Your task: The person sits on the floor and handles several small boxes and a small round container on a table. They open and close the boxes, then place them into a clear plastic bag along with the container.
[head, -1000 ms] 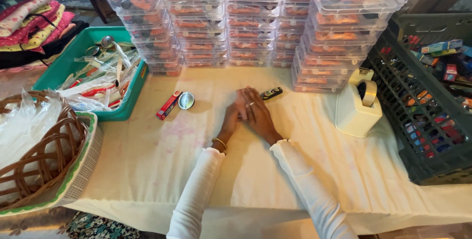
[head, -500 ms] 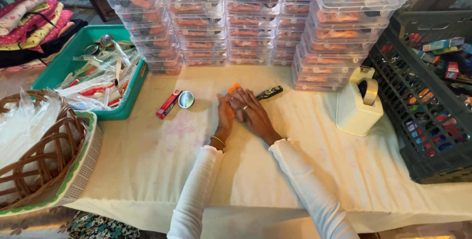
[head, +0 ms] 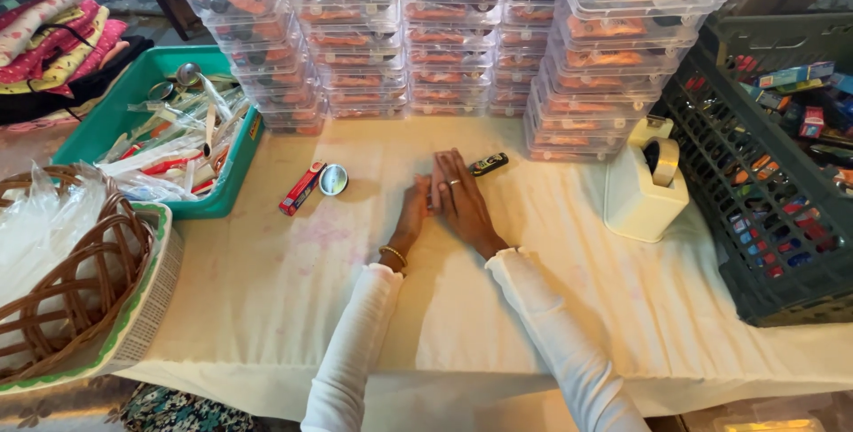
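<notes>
On the cream tablecloth [head: 267, 308], my left hand [head: 413, 214] and right hand [head: 462, 201] press together, fingers flat and open, gripping nothing visible; small black toy car [head: 488, 164] sits just beside my right fingertips.

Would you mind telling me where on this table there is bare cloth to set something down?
Bare cloth lies in front of the green tray beside the wicker basket, and below the tape dispenser beside the dark crate. It is crowded along the stacked clear boxes, and around the hands near the red tube.
</notes>
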